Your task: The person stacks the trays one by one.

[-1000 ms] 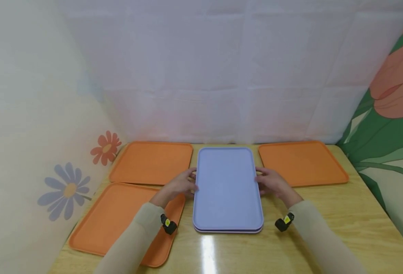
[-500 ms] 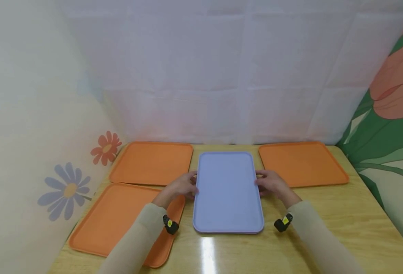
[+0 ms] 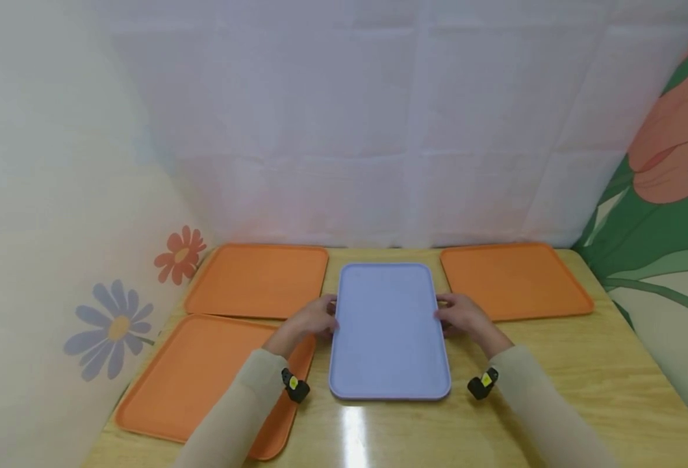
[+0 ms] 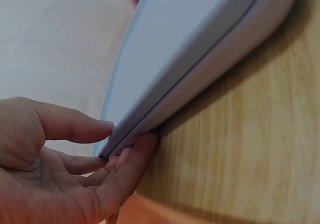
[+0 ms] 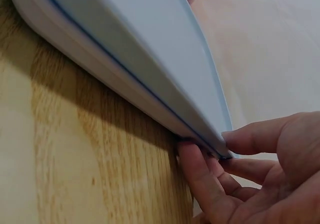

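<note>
Aligning the blue tray stack [image 3: 389, 331] seems our step: we pinch its opposite long sides, left hand [image 3: 313, 317] and right hand [image 3: 462, 314] nearly closed; next likely calls for even pressure.

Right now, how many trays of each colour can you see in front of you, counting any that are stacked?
Orange: 3, the back left tray, front left tray and back right tray
Blue: 1, the blue tray on top of the stack
Pale pinkish: 1, the pinkish tray beneath it
Total: 5 visible trays
</note>
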{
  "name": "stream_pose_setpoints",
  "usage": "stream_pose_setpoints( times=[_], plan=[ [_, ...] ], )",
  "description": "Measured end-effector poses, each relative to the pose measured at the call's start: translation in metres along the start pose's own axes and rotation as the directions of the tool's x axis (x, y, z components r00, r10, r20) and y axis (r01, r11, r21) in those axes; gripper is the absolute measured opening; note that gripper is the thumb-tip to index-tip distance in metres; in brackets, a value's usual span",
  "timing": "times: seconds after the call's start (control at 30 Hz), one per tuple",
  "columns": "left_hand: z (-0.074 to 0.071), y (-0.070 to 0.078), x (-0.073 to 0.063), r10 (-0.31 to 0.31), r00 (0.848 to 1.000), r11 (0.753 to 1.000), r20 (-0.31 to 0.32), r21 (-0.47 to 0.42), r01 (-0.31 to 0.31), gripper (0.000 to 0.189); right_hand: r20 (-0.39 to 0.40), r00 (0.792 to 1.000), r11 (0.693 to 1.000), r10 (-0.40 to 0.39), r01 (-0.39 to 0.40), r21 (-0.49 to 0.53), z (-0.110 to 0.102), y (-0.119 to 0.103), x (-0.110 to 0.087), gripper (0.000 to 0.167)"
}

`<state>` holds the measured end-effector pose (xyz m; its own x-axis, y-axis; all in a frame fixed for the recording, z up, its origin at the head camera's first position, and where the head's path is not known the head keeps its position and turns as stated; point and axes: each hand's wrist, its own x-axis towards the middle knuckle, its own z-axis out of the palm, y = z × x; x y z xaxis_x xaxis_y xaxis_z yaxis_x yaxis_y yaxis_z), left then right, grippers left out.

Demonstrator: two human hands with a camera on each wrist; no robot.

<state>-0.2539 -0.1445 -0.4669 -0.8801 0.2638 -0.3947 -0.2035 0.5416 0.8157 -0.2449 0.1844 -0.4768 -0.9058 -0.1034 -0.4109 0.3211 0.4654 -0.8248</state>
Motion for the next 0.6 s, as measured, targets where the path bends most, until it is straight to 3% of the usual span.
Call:
stream_pose_setpoints(
  times=[0.27, 0.6],
  plan=[
    [0.0038, 0.0025, 0.0013, 0.010, 1.000, 0.997, -0.016, -0.075, -0.011, 0.067, 0.016, 1.000, 1.000, -0.011, 0.010, 0.010, -0.0005, -0.0015, -0.0032, 0.056],
    [0.0031, -0.0031, 0.0042, -0.036, 0.999, 0.988, 0.002, -0.150, 0.036, 0.063, 0.003, 1.000, 1.000, -0.002, 0.002, 0.020, 0.0013, 0.0014, -0.0046, 0.055]
  ],
)
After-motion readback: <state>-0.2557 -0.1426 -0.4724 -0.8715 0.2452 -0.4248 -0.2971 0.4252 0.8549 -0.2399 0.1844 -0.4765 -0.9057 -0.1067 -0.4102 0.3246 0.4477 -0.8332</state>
